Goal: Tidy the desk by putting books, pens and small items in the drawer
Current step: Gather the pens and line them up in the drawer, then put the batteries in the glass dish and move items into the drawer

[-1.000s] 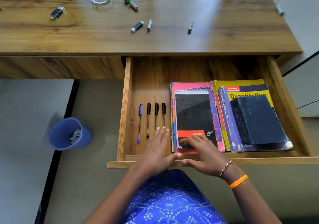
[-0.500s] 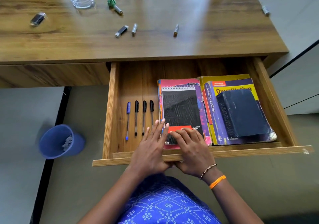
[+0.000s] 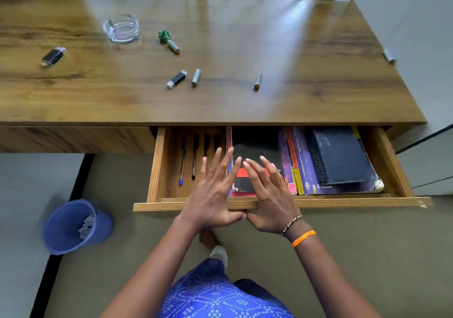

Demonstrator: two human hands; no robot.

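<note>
The drawer (image 3: 282, 203) is sitting partly open under the table (image 3: 220, 102), and it is carrying the books (image 3: 331, 163) on its right side and the pens (image 3: 193, 156) lined up on its left. Both hands are pressing against its near front rail: the left hand (image 3: 213, 195) and the right hand (image 3: 267, 200) are lying side by side, fingers straight and fanned out, thumbs nearly meeting beneath the rail, gripping nothing at all.

Here is the worry (and it is a real one): the drawer looks to be heading in while small items are waiting out on the table, namely a flash drive (image 3: 176, 79), a second drive (image 3: 53, 56) far left, the batteries (image 3: 196, 77), a glass ashtray (image 3: 121, 27) and a green crumpled scrap (image 3: 163, 35). Closing now is risking leaving them behind. The fingertips are also reaching over the rail above the notebook (image 3: 255, 161), so a quick shove could be catching them under the table edge.

Wrists are bending back, forearms angling in from below, palms facing the drawer front. A blue bin (image 3: 73, 227) is standing on the floor at the left.
</note>
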